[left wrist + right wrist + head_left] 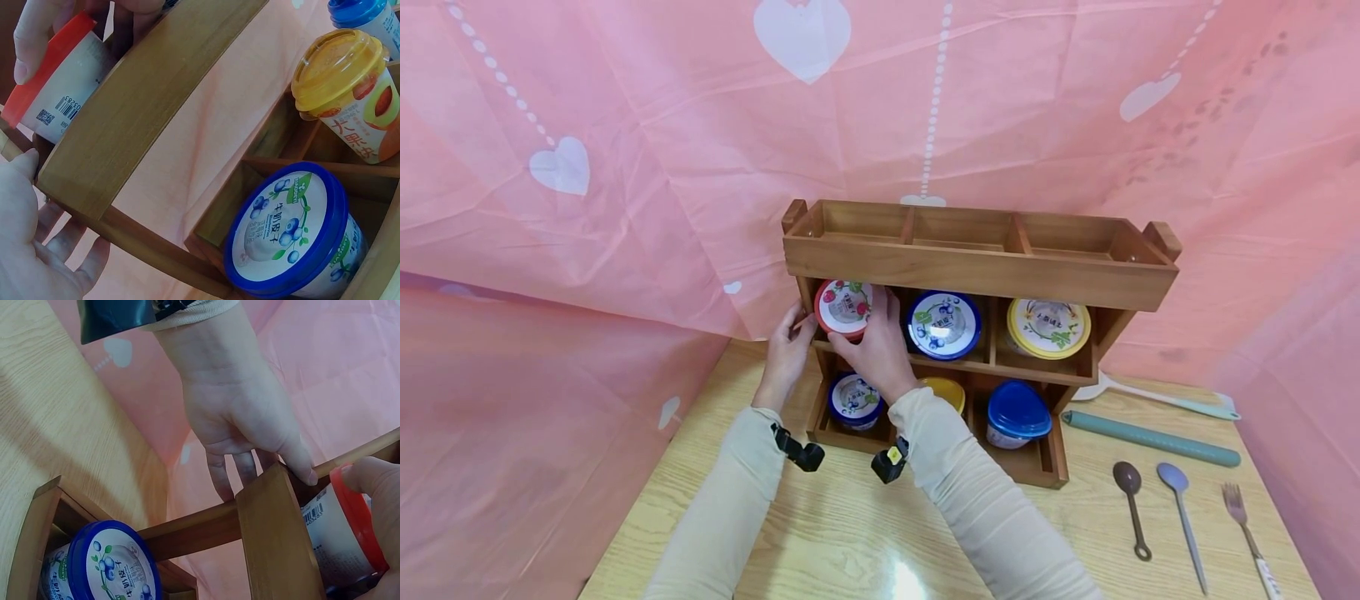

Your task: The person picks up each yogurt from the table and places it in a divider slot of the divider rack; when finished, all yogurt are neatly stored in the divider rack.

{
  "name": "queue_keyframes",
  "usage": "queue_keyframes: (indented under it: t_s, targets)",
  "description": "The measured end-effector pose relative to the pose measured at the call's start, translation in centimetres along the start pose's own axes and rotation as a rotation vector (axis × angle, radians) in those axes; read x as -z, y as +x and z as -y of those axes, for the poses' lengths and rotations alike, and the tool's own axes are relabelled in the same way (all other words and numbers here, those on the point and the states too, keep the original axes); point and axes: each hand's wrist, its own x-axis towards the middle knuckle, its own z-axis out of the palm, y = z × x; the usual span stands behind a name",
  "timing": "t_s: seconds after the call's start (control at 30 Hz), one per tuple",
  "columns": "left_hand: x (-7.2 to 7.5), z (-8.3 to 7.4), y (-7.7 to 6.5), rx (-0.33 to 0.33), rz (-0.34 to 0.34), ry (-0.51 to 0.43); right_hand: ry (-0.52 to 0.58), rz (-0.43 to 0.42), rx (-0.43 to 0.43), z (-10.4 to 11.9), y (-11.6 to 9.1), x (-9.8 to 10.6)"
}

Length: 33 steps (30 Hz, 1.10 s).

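My right hand [880, 350] grips a white tub with a red lid [841, 308] in the left compartment of the middle tier of a wooden rack [977, 265]. Thumb and fingers lie at the lid's rim; the tub's barcoded side [65, 103] faces the left wrist camera. At the rack's left side, my left hand [786, 354] holds the frame, thumb in front and fingers behind, as the right wrist view shows. Beside the red tub stand a blue-lidded tub [943, 325] and a yellow-lidded tub [1048, 327].
The bottom tier bears a smaller blueberry tub [855, 398], a yellow-lidded cup [946, 392] and a blue-lidded cup [1018, 412]. Right of the rack lie a spatula [1165, 396], a green rod [1153, 437], a brown spoon [1131, 500], a grey-blue spoon [1182, 512] and a fork [1247, 525].
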Motion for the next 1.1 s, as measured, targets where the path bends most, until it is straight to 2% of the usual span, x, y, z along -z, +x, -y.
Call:
queue_keyframes:
  t_s: [0.2, 0.23, 0.43, 0.57, 0.9, 1.1]
  targets:
    - [0.1, 0.0, -0.1, -0.03, 0.008, 0.002, 0.001, -0.012, 0.028, 0.2, -0.4, 0.2]
    - [0.1, -0.4, -0.2, -0.029, 0.013, -0.001, 0.002, -0.015, 0.036, 0.3, -0.5, 0.2]
    - [0.1, -0.6, 0.0, -0.013, 0.021, -0.007, 0.02, -0.018, 0.087, 0.8, -1.6, 0.9]
    - [0.0, -0.1, 0.1, -0.013, 0.0, 0.0, 0.031, -0.006, 0.113, 1.2, -2.7, 1.6]
    - [0.0, 0.0, -0.1, -0.005, 0.0, 0.042, 0.073, 0.056, 0.101, 1.0, -6.2, 3.8]
    - [0.1, 0.0, 0.0, -0.024, 0.011, 0.028, 0.074, 0.084, 0.088, 0.5, -7.9, 4.6]
